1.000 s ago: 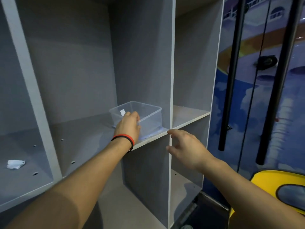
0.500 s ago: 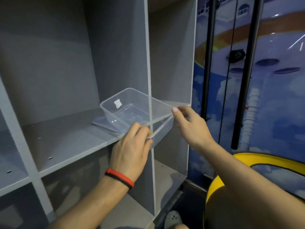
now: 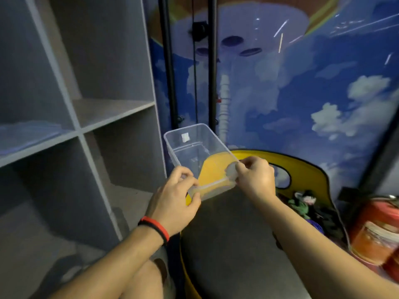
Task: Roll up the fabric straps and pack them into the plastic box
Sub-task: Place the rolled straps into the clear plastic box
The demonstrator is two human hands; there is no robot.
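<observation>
Open above the middle of the grey pad [image 3: 233, 244]. Hemmed at the left edge by the grey shelf unit [image 3: 129, 160], at the far edge by two black poles [image 3: 169, 61]. Taken up over the far-left corner by the clear plastic box [image 3: 190, 145]. Crowded along the right edge by a dark heap, probably fabric straps [image 3: 302, 203], red fire extinguisher [image 3: 377, 229] just beyond.

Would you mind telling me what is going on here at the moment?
A person is holding a clear plastic box in the air with both hands: the left hand grips its near left corner and the right hand pinches its near right corner. The box is empty and sits beside the grey shelf unit. A heap of dark and green fabric lies lower right, so nothing is packed yet.
</observation>
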